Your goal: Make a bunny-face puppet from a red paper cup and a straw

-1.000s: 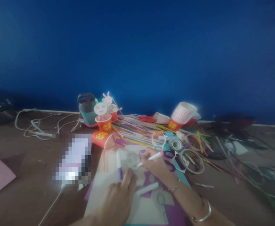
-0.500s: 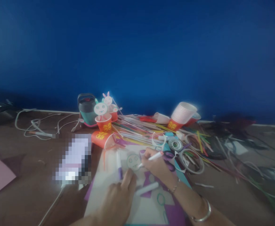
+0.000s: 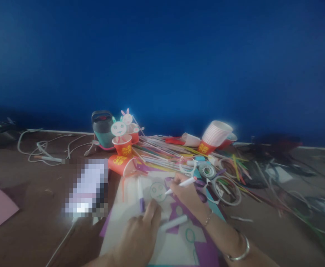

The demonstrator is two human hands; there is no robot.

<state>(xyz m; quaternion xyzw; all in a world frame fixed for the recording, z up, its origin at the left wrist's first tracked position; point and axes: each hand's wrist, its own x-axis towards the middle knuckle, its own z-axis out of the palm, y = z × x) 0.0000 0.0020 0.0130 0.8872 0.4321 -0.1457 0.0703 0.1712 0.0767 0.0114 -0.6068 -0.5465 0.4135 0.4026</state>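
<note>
My right hand [image 3: 185, 193] grips a white marker [image 3: 183, 184] with a reddish end, its tip close to the right edge of a round paper face [image 3: 157, 191]. The face has a green outline, eyes and a mouth drawn on it. With fingers stretched out, my left hand [image 3: 144, 230] rests on the white paper [image 3: 115, 237], fingertips at the lower edge of the face. Between the hands lies another white marker [image 3: 174, 223]. A purple-ended marker [image 3: 141, 194] is left of the face. Purple-handled scissors [image 3: 201, 191] are partly hidden behind my right hand.
Red paper cups stand behind, one holding a rabbit face [image 3: 119, 128]; another cup [image 3: 122, 165] lies tipped over. Many thin coloured sticks [image 3: 159, 148] spread across the back. A cup stack [image 3: 216, 135], tape roll [image 3: 207, 170], blurred phone [image 3: 87, 185] and cables [image 3: 42, 146] surround the paper.
My right hand has shifted slightly right with the marker, whose tip has drawn back from the face's mouth area. My left hand stays in the same place.
</note>
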